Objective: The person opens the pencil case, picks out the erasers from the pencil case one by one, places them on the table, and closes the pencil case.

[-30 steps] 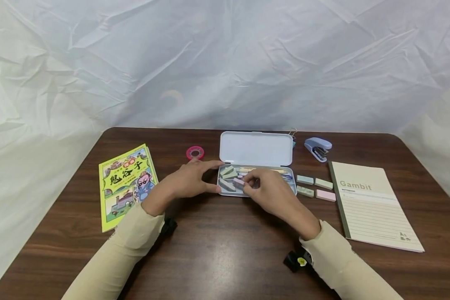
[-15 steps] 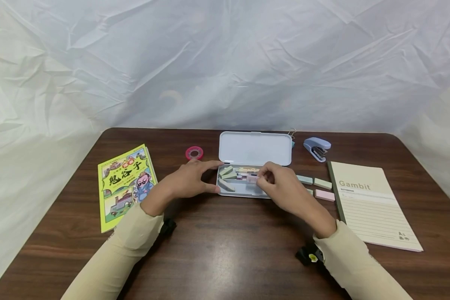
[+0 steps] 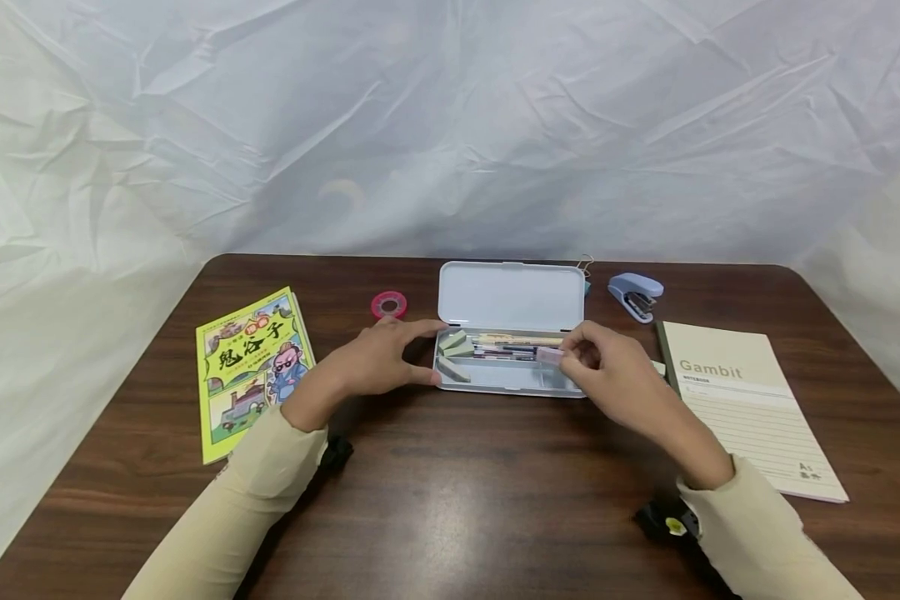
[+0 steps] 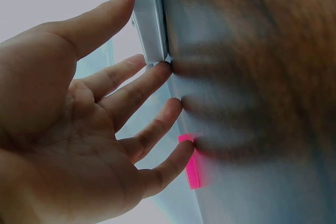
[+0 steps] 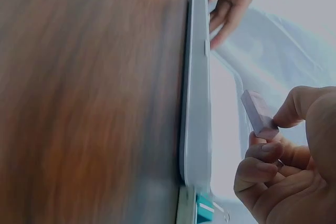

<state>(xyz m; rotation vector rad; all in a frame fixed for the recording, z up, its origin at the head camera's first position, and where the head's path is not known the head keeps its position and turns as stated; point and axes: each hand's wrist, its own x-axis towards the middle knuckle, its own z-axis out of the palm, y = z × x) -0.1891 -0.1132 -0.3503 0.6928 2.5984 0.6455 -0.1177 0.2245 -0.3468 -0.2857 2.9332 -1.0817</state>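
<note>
A pale blue pencil case (image 3: 495,379) lies open at the table's middle, its lid (image 3: 510,296) folded back. Inside are green blocks (image 3: 453,343) at the left end and pens (image 3: 510,346) along the back. My left hand (image 3: 423,354) rests against the case's left end with its fingers (image 4: 142,85) fairly straight. My right hand (image 3: 570,354) pinches a small pink block (image 3: 550,355) over the case's right end. In the right wrist view the pink block (image 5: 257,113) sits between thumb and fingertips, beside the case's wall (image 5: 195,103).
A red tape roll (image 3: 389,305) and a yellow comic book (image 3: 251,367) lie to the left. A blue stapler (image 3: 636,296) and the "Gambit" notebook (image 3: 742,408) lie to the right. A green block (image 3: 657,367) peeks out behind my right hand. A white sheet hangs behind the table.
My right hand has lifted the pink block from the case's left half and carried it to the right end. The left hand has stayed on the case.
</note>
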